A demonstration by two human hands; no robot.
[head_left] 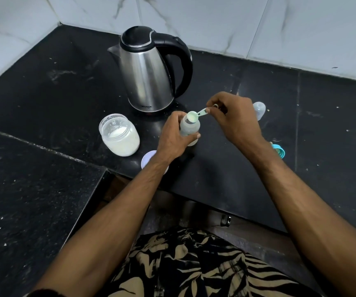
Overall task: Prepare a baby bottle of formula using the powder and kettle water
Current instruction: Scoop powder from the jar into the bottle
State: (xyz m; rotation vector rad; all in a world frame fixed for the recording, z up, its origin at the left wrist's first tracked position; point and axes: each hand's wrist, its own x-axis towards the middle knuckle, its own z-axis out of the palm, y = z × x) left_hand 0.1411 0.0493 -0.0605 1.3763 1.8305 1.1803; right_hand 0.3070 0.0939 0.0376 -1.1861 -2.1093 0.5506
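Observation:
A clear baby bottle (pixel 191 127) stands upright on the black counter (pixel 55 99), and my left hand (pixel 173 138) is wrapped around its body. My right hand (pixel 234 118) pinches the handle of a small pale green scoop (pixel 196 115). The scoop's bowl holds white powder and sits right over the bottle's open mouth. An open glass jar (pixel 119 135) of white formula powder stands to the left of the bottle. Behind both stands a steel kettle (pixel 149 69) with a black lid and handle, lid down.
A round white jar lid (pixel 148 160) lies near the counter's front edge, partly under my left wrist. A clear bottle cap (pixel 259 109) lies behind my right hand, and a teal bottle ring with a teat (pixel 278 151) sits right of my forearm. White tiled walls close the back.

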